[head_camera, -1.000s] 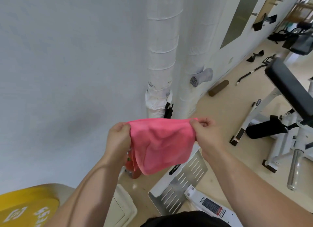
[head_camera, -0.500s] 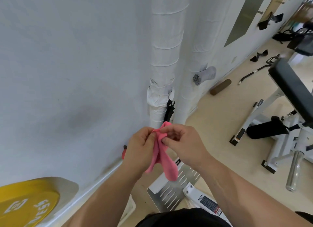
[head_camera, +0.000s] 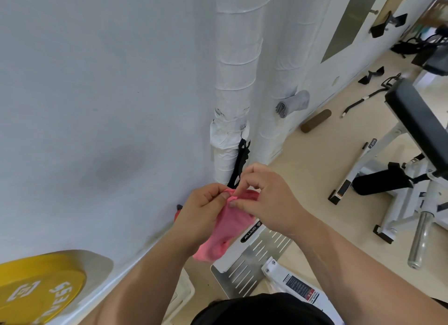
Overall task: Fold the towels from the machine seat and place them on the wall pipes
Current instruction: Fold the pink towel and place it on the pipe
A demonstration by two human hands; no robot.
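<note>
Pink towel (head_camera: 230,227) hangs doubled from both hands, held in the air in front of the body. It is near the wall pipes (head_camera: 237,82) but not on them.

Left hand (head_camera: 206,210): thumb and fingers pinching the gathered top edge. Right hand (head_camera: 269,198): fingertips pinching the same edge, touching the left hand, with the other fingers curled loose above. Both grips are small and hold bunched cloth only.

Risks, as I judge them:
- Bottom of the towel looks uneven. If the edges are not matched at the pinch, the fold comes out skewed and bulky.
- One hand must let go for the next fold. The loose half could slide free and drop to the floor (head_camera: 315,159) or the slotted metal plate (head_camera: 257,259) right beneath.
- Pipes are upright, round and wrapped in white; no ledge seen. Grey towel (head_camera: 293,102) sits rolled at the farther pipe, seemingly wedged against the wall. A loosely folded pink one would likely slip down unless tucked as tightly.
- Black strap (head_camera: 241,162) hangs between the pipes and could snag the cloth.
</note>
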